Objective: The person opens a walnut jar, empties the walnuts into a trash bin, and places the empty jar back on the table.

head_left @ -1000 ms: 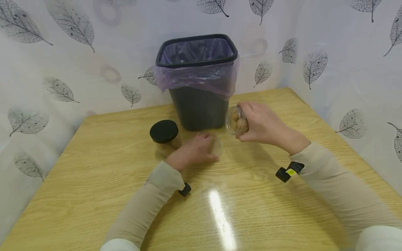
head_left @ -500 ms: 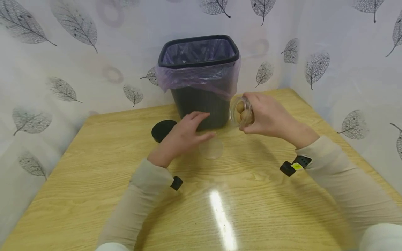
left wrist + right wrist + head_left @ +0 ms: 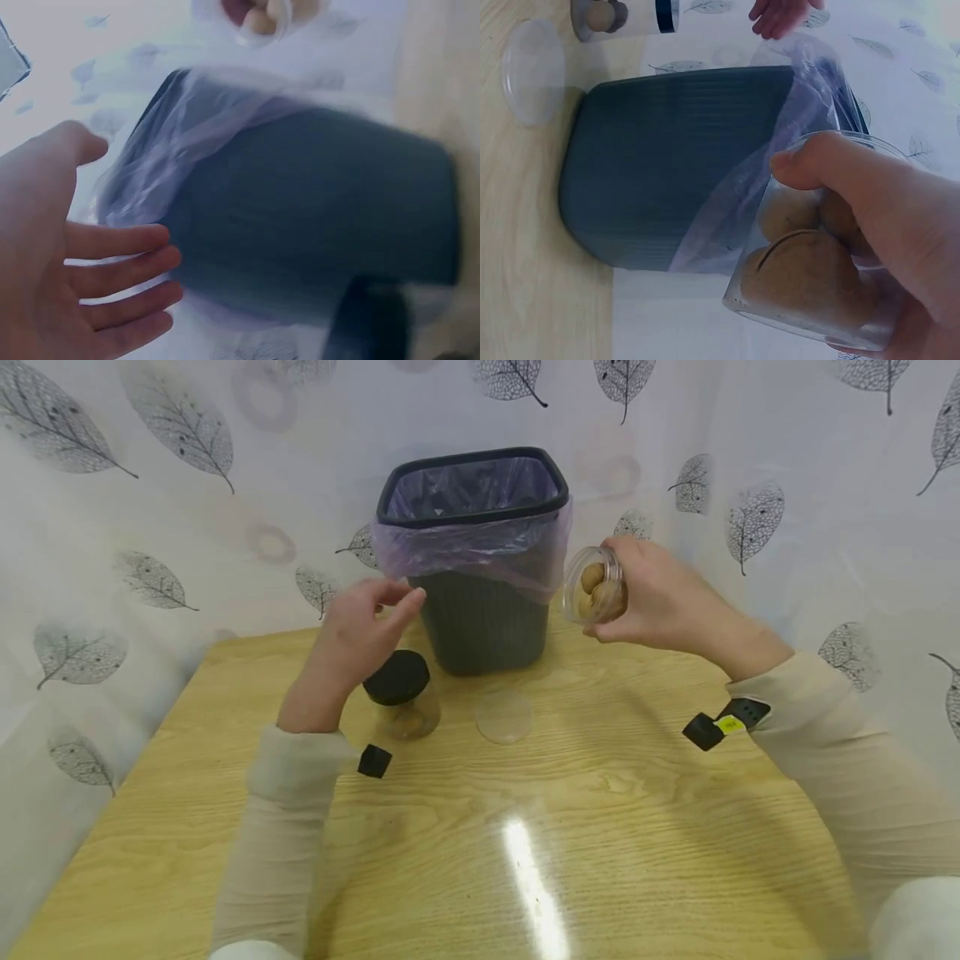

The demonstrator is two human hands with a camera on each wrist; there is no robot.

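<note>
1. Right of centre in the head view, the person's right hand point(image 3: 660, 602) grasps a clear jar point(image 3: 576, 585), its fingers and thumb wrapped around the side.
2. The clear jar is tilted, its mouth facing the left of the frame, with round brown pieces point(image 3: 592, 578) inside.
3. Left of centre, the left hand point(image 3: 341, 647) is raised with its fingers released and loosely bent, holding nothing.
4. Between the hands, at upper centre, stands a dark bin point(image 3: 487, 631) lined with a purple bag point(image 3: 480, 545).
5. Below the left hand, a jar with a black lid point(image 3: 397, 678) stands upright on the wooden counter point(image 3: 465, 827).
6. Right of that lidded jar, a clear disc point(image 3: 504, 717) lies flat.
</note>
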